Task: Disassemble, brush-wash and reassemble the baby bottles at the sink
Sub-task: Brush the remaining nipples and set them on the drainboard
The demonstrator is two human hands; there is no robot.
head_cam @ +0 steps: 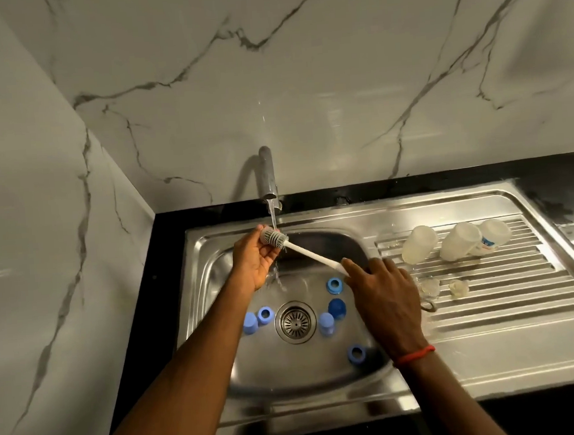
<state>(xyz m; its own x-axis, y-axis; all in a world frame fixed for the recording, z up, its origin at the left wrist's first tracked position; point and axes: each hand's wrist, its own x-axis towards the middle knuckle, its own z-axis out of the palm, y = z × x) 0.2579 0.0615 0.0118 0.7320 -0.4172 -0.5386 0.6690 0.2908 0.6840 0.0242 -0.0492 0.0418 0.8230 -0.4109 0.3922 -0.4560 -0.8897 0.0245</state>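
The bottle brush has a grey ribbed head and slim white handle, under running water. Left hand pinches the head; right hand grips the handle end.

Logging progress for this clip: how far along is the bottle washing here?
Done: bottles are apart; three clear bottle bodies and two teats sit on the drainboard. In hand: the right hand holds the brush handle, the left hand grips its head under the running tap. Left: blue caps and rings lie in the basin; nothing is reassembled.
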